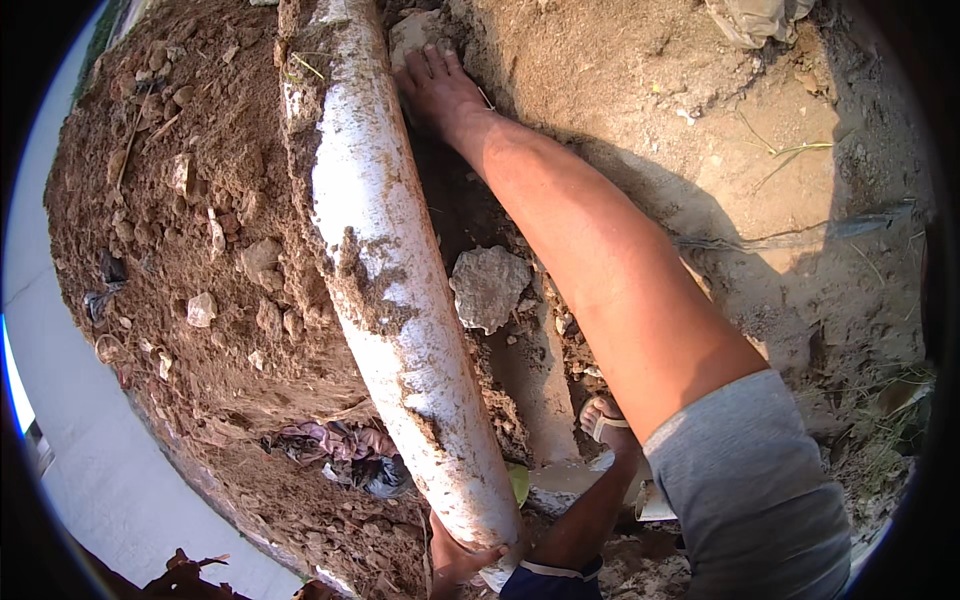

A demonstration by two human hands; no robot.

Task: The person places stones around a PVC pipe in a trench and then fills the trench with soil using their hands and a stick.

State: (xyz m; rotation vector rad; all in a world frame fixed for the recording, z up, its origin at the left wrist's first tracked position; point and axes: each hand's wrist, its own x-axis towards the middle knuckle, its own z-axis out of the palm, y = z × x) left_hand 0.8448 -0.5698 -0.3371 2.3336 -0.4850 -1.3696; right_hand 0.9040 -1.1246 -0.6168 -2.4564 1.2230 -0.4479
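A long white pipe (370, 190), smeared with brown soil, runs from the top of the view down to the lower middle. My right hand (443, 95) reaches forward along its right side. Its fingers are stretched out and slightly apart, resting on a pale stone (415, 32) beside the pipe. At the pipe's near end, my left hand (455, 555) is closed round the pipe's rim, partly hidden by the picture's lower edge. A grey rock (490, 288) lies in the narrow trench just right of the pipe.
Loose soil (200, 210) with stones is heaped left of the pipe, beside a grey paved strip (130, 490). Crumpled plastic scraps (350, 455) stick out of the heap. My sandalled foot (607, 423) stands in the trench. Sandy ground (740, 120) rises on the right.
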